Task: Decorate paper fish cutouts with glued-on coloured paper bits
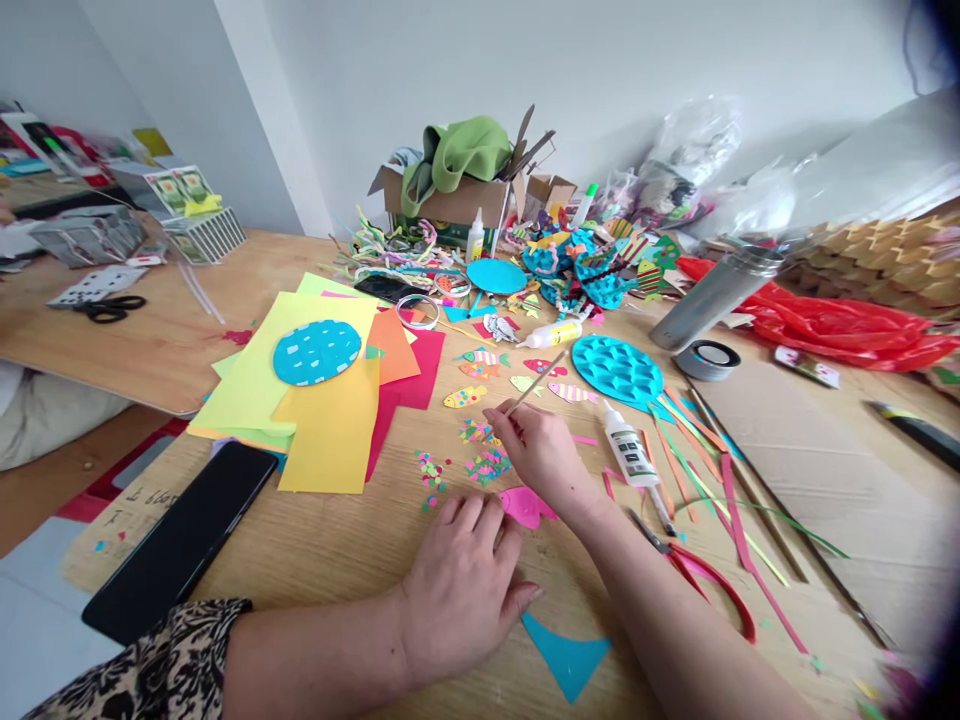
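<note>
My right hand pinches a thin wooden stick, which points up and away above several small decorated paper fish. On the tabletop lies my left hand, fingers spread and palm down, with the fingertips at a pink paper fish. Part of that fish is hidden under my right wrist. Small coloured paper dots and a heap of tiny cut pieces lie just beyond my left hand. A blue paper scrap is near my left thumb.
Right of my right hand are a white glue bottle, red-handled scissors and paper strips. A scaled blue disc lies beyond. Coloured sheets and a black phone lie left. A grey flask stands back right.
</note>
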`<state>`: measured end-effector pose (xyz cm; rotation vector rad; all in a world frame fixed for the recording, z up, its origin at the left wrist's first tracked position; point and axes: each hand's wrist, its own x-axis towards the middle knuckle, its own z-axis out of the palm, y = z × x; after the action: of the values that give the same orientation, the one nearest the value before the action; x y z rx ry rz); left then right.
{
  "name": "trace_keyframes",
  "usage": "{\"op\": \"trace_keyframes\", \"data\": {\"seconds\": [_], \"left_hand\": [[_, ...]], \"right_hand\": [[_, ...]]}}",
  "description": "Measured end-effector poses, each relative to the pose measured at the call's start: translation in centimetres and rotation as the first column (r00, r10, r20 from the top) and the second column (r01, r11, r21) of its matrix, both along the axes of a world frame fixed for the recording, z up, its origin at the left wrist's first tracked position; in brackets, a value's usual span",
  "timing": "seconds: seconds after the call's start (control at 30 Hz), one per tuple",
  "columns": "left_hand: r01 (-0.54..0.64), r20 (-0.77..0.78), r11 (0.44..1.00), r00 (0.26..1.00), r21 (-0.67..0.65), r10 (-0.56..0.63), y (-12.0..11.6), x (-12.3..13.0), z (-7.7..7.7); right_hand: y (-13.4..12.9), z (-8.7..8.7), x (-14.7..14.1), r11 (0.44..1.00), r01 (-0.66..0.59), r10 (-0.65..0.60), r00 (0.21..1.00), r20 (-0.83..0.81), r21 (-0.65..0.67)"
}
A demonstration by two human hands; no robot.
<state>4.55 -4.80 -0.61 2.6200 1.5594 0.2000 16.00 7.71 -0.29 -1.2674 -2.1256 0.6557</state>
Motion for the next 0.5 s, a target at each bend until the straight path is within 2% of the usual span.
{"op": "trace_keyframes", "data": {"seconds": [0.3, 0.5], "left_hand": [[-0.005, 0.008, 1.0, 1.0, 0.004, 0.005, -0.1, 0.0, 0.0], [-0.01, 0.007, 1.0, 1.0, 0.006, 0.01, -0.2, 0.0, -0.2]], "right_hand": [[0.1, 0.7, 0.1, 0.998, 0.064, -0.064, 0.994, -0.086, -0.01], [-0.6, 2.4, 0.7, 0.994, 0.108, -0.109, 0.982, -0.156, -0.014]]}}
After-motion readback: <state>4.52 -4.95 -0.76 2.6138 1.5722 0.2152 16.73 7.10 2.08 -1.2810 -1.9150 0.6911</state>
